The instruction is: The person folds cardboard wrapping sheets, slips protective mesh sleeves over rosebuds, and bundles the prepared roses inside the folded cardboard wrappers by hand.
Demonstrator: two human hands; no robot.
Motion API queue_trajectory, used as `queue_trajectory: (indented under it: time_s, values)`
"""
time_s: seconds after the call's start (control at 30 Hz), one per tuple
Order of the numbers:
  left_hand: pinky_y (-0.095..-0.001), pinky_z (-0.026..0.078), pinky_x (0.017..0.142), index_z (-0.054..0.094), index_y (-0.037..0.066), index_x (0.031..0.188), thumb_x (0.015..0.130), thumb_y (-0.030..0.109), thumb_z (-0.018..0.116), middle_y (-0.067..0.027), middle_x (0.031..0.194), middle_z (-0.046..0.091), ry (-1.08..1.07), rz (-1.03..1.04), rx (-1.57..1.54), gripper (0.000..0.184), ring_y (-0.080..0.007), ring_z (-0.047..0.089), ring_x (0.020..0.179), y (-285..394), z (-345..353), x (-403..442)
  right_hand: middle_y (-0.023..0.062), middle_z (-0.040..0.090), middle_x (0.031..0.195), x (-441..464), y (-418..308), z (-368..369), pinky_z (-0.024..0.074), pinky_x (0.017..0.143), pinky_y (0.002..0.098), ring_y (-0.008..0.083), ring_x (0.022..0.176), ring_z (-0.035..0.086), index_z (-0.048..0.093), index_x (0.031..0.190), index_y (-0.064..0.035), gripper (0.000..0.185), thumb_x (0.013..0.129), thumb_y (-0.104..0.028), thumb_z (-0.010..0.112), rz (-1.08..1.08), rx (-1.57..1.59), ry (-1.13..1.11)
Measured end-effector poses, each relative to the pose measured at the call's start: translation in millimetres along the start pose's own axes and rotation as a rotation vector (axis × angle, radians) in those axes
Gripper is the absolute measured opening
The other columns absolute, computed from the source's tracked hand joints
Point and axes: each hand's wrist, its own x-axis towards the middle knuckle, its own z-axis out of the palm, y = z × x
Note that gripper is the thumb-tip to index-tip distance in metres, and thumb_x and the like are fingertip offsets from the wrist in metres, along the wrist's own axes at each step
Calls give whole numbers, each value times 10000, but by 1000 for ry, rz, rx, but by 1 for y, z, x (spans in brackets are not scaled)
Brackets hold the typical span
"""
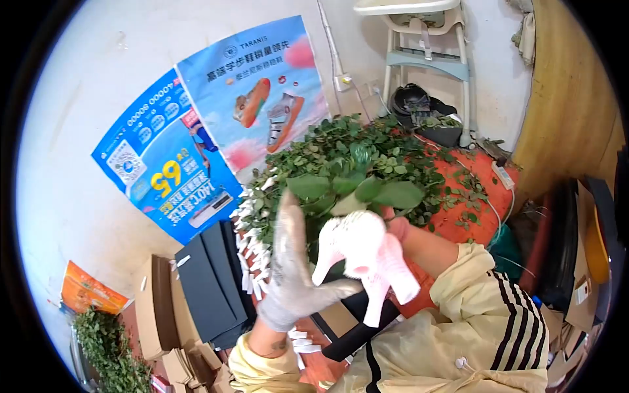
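- Your bundle of white and pink wraps with green leaves (357, 234) is in front of you, between your hands, raised over the red cloth (464, 178).
- Your left hand (293, 281), gloved in grey, is spread: fingers reach away from you, thumb stretches across toward the wraps. Whether the thumb touches them, you cannot tell.
- Your right hand (401, 230) is at the far side of the bundle, beside the pink wraps; its fingertips are hidden, so you cannot tell how firmly it closes, or on what.
- The bundle looks light. The ribbed wraps seem soft and easily crushed, the leaves thin and quick to tear, neither especially slippery.
- Take hold where the leaves meet the wraps, judging stems to be the stiffer part; avoid squeezing the wraps.
- Its long axis runs away from you: the wraps' open-looking ends point down toward your lap, splayed apart, while the leaves point outward to the leafy pile (367, 141).
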Motion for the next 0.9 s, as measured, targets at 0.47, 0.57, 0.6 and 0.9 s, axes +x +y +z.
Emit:
queue_trajectory:
  time_s: [0.47, 0.57, 0.6, 0.9]
  values:
    - [-349, 438, 867, 401, -45, 1249, 502, 233, 820, -144, 1073, 525, 76, 71, -10, 901, -243, 560, 973, 39, 42, 1, 125, 520, 1237, -30, 0, 21, 381, 978, 332, 227, 1143, 496, 527, 1203, -49, 448, 767, -96, 618, -67, 74, -103]
    - [-355, 439, 867, 398, -48, 1254, 503, 234, 819, -149, 1082, 528, 67, 67, -1, 906, -257, 562, 977, 43, 43, 3, 124, 517, 1240, -30, 0, 23, 379, 979, 330, 224, 1147, 493, 526, 1204, -50, 445, 771, -97, 615, -76, 90, -114]
    - [-357, 438, 867, 397, -48, 1256, 502, 229, 818, -151, 1085, 527, 51, 44, -9, 907, -262, 562, 978, 46, 42, 3, 124, 516, 1241, -33, 1, 24, 379, 980, 330, 224, 1148, 493, 525, 1205, -50, 444, 772, -97, 615, -75, 92, -121]
    - [-458, 350, 989, 383, -30, 1318, 574, 288, 779, -216, 1234, 496, 74, 35, 28, 901, -400, 458, 1156, 44, 40, 5, 119, 507, 1251, -35, 4, 25, 372, 986, 325, 217, 1160, 484, 521, 1208, -53, 436, 783, -99, 607, -73, 85, -196]
